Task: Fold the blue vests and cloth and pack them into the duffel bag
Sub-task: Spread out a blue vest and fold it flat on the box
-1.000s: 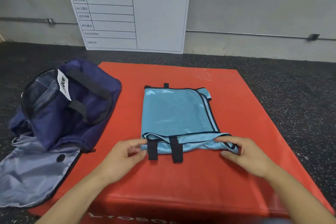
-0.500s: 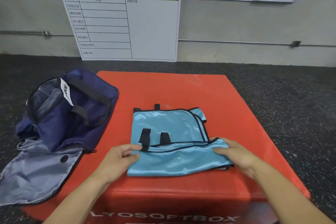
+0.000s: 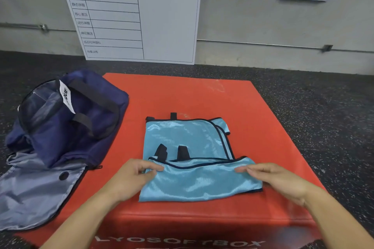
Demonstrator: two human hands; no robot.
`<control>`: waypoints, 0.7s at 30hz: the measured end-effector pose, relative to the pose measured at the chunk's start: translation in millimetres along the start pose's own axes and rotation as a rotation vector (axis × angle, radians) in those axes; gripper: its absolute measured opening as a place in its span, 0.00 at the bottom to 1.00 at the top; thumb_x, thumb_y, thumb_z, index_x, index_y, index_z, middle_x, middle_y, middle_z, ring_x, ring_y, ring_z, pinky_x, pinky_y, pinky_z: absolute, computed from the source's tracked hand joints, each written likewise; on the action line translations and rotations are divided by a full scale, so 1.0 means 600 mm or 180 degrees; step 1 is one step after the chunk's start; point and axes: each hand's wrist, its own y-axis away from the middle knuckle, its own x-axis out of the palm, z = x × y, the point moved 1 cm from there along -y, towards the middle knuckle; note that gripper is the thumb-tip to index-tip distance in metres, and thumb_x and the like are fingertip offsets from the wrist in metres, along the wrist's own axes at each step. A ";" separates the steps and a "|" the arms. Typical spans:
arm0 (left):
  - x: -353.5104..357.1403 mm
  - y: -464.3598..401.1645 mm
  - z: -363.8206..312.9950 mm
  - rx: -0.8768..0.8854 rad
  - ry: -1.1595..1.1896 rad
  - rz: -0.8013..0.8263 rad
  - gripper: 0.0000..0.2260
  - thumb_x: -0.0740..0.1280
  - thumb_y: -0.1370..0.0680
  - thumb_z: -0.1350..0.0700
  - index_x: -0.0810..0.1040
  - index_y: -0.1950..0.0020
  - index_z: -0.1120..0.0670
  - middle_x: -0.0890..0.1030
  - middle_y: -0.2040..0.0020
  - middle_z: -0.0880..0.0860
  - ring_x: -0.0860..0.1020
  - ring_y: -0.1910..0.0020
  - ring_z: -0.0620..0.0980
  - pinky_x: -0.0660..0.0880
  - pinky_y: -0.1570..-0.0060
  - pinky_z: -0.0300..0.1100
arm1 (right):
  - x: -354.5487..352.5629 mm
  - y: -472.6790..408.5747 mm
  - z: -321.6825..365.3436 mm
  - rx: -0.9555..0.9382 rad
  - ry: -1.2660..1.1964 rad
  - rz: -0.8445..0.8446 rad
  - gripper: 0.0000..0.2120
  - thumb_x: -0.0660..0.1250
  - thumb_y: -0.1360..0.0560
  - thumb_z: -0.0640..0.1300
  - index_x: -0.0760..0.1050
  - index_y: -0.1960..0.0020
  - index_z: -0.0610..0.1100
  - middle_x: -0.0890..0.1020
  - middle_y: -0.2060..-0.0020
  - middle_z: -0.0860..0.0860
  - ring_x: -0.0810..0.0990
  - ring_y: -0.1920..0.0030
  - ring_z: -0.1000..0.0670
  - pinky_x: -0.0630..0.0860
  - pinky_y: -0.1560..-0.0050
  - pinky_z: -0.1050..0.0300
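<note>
Left hand [image 3: 131,178]: fingers [image 3: 150,168] curled at the 9 o'clock edge of the shiny light-blue vest with black trim [image 3: 192,159], thumb and forefinger pinching the folded-over hem there. Right hand [image 3: 277,180]: fingers [image 3: 248,169] nearly straight and close together, lying flat on the folded flap at its 3 o'clock end, pressing it down.

Between both hands, the near flap of the vest doubled over toward 12 o'clock, its black-edged hem running across from one hand to the other. Two short black straps [image 3: 172,151] poking out just past the fold, toward 12 o'clock from the left fingers. Rest of the vest spread flat beyond.

Underneath, a red padded soft box [image 3: 182,95] serving as worktop, white lettering on its near face. At 9 o'clock of the vest, well apart from the left hand, a navy-blue fabric duffel bag [image 3: 66,115], lying open, grey lining spilled toward 7 o'clock, half on the box and half on the dark speckled rubber floor [image 3: 323,107].

At 12 o'clock, a white planning board with a green header [image 3: 133,16] leaning on the grey wall [image 3: 263,22].
</note>
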 end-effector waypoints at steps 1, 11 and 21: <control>-0.001 0.000 -0.001 0.0003 0.0022 -0.0003 0.14 0.67 0.29 0.39 0.85 0.47 0.35 0.77 0.54 0.49 0.72 0.54 0.46 0.66 0.50 0.44 | 0.000 -0.008 0.000 -0.0088 0.0047 -0.0151 0.12 0.67 0.20 0.47 0.85 0.40 0.50 0.84 0.40 0.59 0.77 0.35 0.63 0.68 0.36 0.72; -0.010 0.020 0.005 -0.0040 0.0509 -0.0507 0.18 0.71 0.23 0.62 0.84 0.40 0.40 0.81 0.45 0.40 0.80 0.48 0.38 0.71 0.45 0.32 | 0.019 -0.091 0.018 -0.0699 -0.0448 -0.0674 0.18 0.74 0.26 0.32 0.85 0.42 0.51 0.85 0.42 0.55 0.81 0.37 0.54 0.72 0.32 0.56; -0.001 0.060 -0.010 -0.0171 0.0249 -0.0368 0.22 0.67 0.21 0.67 0.79 0.32 0.46 0.78 0.35 0.37 0.70 0.39 0.22 0.63 0.42 0.20 | 0.036 -0.053 -0.029 -0.0132 -0.0099 -0.0282 0.20 0.75 0.28 0.31 0.86 0.44 0.53 0.84 0.40 0.54 0.82 0.39 0.55 0.75 0.33 0.57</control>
